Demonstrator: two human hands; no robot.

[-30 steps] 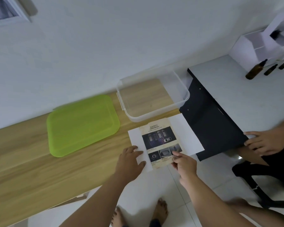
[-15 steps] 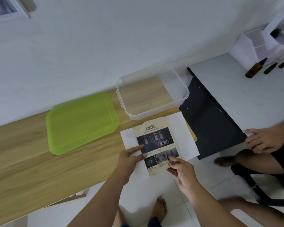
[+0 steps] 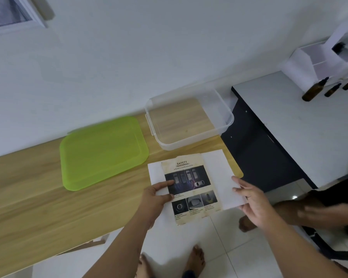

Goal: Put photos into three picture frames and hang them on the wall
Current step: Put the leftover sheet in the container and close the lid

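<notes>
Wooden counter [image 3: 48, 197], lower centre of frame: printed photo headed "SAFETY" [image 3: 191, 187] lies on white sheet [image 3: 219, 177], both overhanging counter's near edge. Left hand [image 3: 155, 199] presses photo's left margin with index finger and thumb laid flat; grip loose, nothing clasped. Right hand [image 3: 253, 203] at sheet's right edge, fingers spread and relaxed, tips touching paper; grip wide. Green lid [image 3: 102, 153] left of centre; clear plastic container [image 3: 189, 145] just above photo.

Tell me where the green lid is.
In the head view, the green lid lies flat on the wooden table, left of the clear box and the safety sheet.
</notes>
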